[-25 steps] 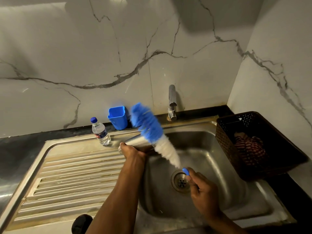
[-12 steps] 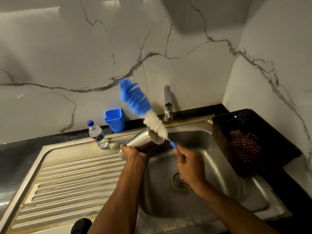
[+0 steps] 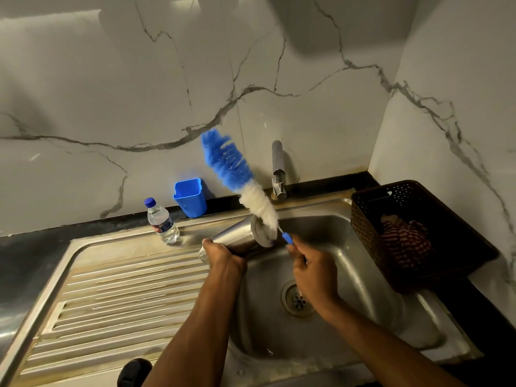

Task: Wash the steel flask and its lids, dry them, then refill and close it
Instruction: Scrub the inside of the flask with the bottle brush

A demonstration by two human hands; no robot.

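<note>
Left hand [image 3: 223, 254] wrapped around steel flask [image 3: 237, 236] mid-body; right hand [image 3: 310, 270] pinching bottle brush [image 3: 240, 180] handle. Probably wet, slippery, rigid: grip mid-body firmly.

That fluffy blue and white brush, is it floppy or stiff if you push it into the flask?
The brush probably stays fairly stiff: it stands straight up from the right hand. Its fluffy bristles likely squash easily entering the flask.

Both forearms are showing bare, without sleeves; the left hand [image 3: 223, 254] and right hand [image 3: 312, 270] are wearing no gloves.
</note>
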